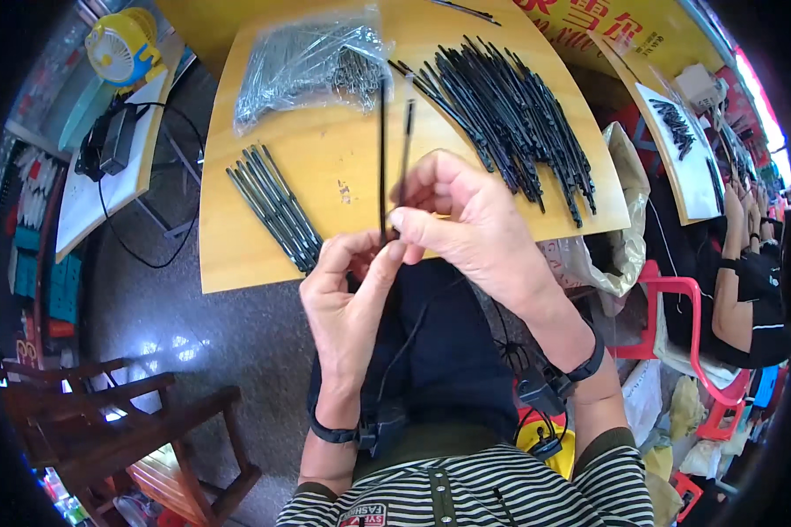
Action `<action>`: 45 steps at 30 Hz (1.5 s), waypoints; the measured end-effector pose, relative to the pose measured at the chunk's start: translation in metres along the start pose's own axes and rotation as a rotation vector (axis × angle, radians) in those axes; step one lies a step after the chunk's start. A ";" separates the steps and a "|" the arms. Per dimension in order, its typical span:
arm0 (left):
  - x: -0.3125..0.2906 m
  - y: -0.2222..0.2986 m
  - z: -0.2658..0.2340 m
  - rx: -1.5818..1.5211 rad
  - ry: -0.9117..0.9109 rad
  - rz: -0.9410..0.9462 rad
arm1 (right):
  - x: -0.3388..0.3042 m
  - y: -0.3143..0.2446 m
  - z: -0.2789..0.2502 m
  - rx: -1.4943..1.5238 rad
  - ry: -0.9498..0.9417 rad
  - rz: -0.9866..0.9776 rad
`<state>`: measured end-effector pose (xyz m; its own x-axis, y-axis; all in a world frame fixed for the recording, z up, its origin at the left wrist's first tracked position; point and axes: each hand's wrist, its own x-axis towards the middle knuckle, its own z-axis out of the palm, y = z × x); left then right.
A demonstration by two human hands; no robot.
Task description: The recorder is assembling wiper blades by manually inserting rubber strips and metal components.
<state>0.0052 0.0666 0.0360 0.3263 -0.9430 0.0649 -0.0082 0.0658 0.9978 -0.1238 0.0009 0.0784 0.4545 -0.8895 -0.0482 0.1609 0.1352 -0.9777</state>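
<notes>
Over the near edge of the wooden table (343, 149), my left hand (343, 299) and my right hand (475, 220) meet, both closed in a pinch. A long thin black rod (382, 149) stands up from between the fingertips, its lower end in my left fingers. My right fingers grip a second, shorter-looking black rod (408, 132), slightly tilted beside the first. Where the two lower ends meet is hidden by my fingers. To the left lies a neat row of black rods (274, 209). A larger loose pile of black rods (505, 114) spreads to the right.
A clear plastic bag (312, 66) of thin metal pieces lies at the table's back left. A whitish sack (624, 202) hangs at the right edge. Left stand a yellow fan (119, 48) and a wooden chair (132, 422). Another person's arm (731, 281) is at the far right.
</notes>
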 end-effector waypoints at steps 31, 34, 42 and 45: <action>0.037 -0.003 -0.068 0.322 0.285 -0.134 | 0.076 0.010 -0.086 -1.580 0.519 -0.158; 0.033 0.003 -0.059 0.337 0.319 -0.030 | 0.066 0.001 -0.099 -1.282 0.407 -0.235; 0.005 0.011 0.026 -0.180 -0.271 -0.219 | 0.018 -0.007 -0.080 -0.445 0.314 0.285; 0.005 -0.008 0.051 -0.373 -0.402 -0.303 | -0.002 -0.008 -0.070 -0.292 0.254 0.223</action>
<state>-0.0414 0.0446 0.0287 -0.1188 -0.9819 -0.1476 0.3833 -0.1825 0.9054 -0.1877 -0.0287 0.0717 0.2145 -0.9365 -0.2775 -0.1877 0.2393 -0.9526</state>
